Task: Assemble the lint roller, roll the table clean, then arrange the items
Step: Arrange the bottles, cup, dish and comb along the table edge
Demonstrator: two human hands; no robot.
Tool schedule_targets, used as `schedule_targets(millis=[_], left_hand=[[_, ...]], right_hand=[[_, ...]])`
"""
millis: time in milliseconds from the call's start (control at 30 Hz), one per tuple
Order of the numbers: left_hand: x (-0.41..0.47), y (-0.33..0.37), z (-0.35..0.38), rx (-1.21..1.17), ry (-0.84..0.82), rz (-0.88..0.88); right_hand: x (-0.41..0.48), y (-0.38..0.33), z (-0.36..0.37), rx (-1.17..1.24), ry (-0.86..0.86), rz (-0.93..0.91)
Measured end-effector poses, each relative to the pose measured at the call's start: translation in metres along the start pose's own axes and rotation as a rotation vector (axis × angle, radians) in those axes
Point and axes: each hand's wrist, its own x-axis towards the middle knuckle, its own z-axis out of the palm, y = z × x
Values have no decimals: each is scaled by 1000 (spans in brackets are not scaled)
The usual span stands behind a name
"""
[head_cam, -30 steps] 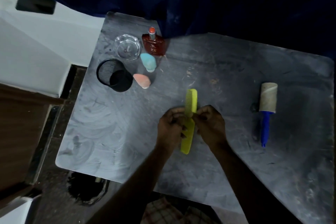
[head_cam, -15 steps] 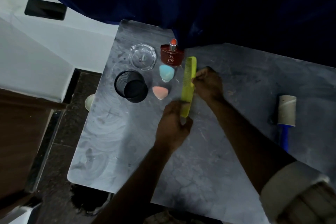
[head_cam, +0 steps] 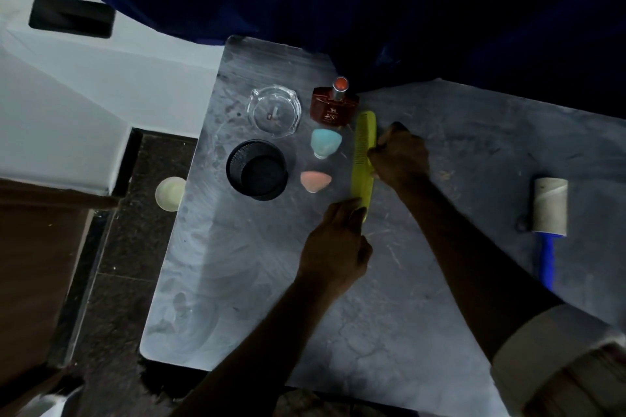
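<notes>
A yellow-green comb (head_cam: 363, 159) lies lengthwise on the grey table (head_cam: 237, 281), just right of the sponges. My right hand (head_cam: 399, 156) grips its far half from the right side. My left hand (head_cam: 335, 247) pinches its near end. The assembled lint roller (head_cam: 549, 213), a white roll on a blue handle, lies alone at the table's right side, away from both hands.
Left of the comb stand a red perfume bottle (head_cam: 333, 105), a glass ashtray (head_cam: 273, 111), a black mesh cup (head_cam: 257, 170), a blue sponge (head_cam: 325, 141) and a pink sponge (head_cam: 314, 180). A dark curtain (head_cam: 406, 10) hangs behind. A pale round object (head_cam: 169, 194) lies on the floor.
Both hands carried the comb from the table's middle up and left, to beside the sponges and bottle. The left hand slid to the comb's near end.
</notes>
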Motion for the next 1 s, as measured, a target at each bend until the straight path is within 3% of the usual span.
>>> schedule_targets(millis=[167, 667, 900, 1000], left_hand=[[-5, -2, 0, 17, 4, 3], [-6, -5, 3, 10, 35, 36], [-8, -7, 3, 13, 39, 51], [-7, -7, 2, 14, 23, 50]], right_hand=[[-4, 2, 3, -81, 15, -16], [-19, 11, 7, -23, 75, 79], [-29, 9, 15, -101, 127, -172], [-26, 6, 19, -189, 87, -195]])
